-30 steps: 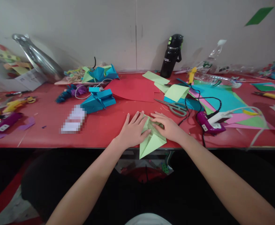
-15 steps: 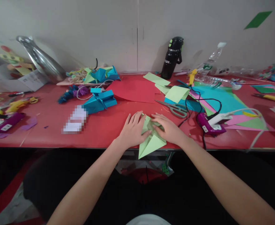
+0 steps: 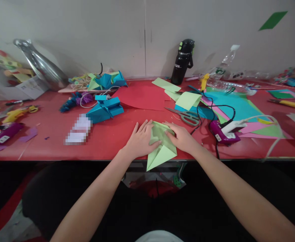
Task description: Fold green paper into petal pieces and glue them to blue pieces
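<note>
A partly folded sheet of light green paper [image 3: 162, 156] lies at the front edge of the red table, its pointed lower corner hanging past the edge. My left hand [image 3: 142, 139] rests flat on the paper's left side, fingers stretched forward and thumb across the folds. At the right edge, my right hand [image 3: 184, 136] grips the paper, thumb on top and the other fingers curled close together. Grey-handled scissors [image 3: 187, 117] lie just beyond my right hand. Left of my hands sits a folded blue paper piece [image 3: 105, 109].
A large red sheet [image 3: 142, 97] lies behind my hands. A black bottle [image 3: 183, 64] leans at the back wall. To the right are a purple power strip [image 3: 221, 134] with cables and blue sheets [image 3: 228, 104]. A metal flask [image 3: 41, 65] leans at the left.
My right hand has its fingers drawn in more and shows more of the paper's top. My left hand stays flat on the paper. The whole view has shifted slightly.
</note>
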`<state>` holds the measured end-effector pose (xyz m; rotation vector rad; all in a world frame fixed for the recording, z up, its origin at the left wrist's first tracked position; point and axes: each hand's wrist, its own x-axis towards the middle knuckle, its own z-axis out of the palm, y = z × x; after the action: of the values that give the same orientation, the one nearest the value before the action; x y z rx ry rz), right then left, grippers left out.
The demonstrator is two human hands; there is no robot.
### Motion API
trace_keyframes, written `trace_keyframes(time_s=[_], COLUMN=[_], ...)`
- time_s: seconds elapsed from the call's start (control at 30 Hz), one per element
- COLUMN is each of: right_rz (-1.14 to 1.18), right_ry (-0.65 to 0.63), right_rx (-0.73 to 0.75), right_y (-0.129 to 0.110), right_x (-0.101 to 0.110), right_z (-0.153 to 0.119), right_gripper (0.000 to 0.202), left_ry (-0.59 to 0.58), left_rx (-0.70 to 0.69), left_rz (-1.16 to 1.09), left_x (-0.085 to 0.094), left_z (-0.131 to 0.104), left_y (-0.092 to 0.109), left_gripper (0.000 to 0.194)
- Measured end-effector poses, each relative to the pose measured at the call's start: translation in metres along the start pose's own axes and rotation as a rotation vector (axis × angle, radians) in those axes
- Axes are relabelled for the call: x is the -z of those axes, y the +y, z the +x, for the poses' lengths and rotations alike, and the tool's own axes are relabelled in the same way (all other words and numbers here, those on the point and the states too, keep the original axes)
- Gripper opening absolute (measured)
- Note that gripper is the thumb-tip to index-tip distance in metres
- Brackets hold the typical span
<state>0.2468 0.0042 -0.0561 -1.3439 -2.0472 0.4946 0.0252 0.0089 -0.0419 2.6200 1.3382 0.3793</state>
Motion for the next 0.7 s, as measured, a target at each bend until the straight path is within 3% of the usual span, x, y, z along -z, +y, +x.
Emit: trace_keyframes(time_s=[0.2, 0.37, 0.5, 0.7], right_rz=[-0.047, -0.107, -0.174, -0.266], right_ry=[0.092, 0.130, 0.026, -0.089], right_rx=[-0.035, 0.036, 0.160, 0.237], right_y=[-0.0089, -0.0074, -0.0056, -0.0072], right_x=[-0.0035, -0.0086, -0.0091, -0.0065], right_z=[0.0056, 0.0040, 0.0011, 0.0002], right_gripper=[0.025, 0.040, 0.052, 0.048], left_ry=[-0.042, -0.065, -0.039, -0.006], left_rx=[0.023, 0.031, 0.017, 0.021], left_rz=[0.022, 0.017, -0.005, -0.056], left_x=[0.0049, 0.0087, 0.0081, 0.0040], left_z=[0.0009, 0.0018, 0.0024, 0.0030], left_y=[0.0027, 0.0023, -0.0004, -0.0039], left_gripper=[0.075, 0.074, 0.068, 0.069])
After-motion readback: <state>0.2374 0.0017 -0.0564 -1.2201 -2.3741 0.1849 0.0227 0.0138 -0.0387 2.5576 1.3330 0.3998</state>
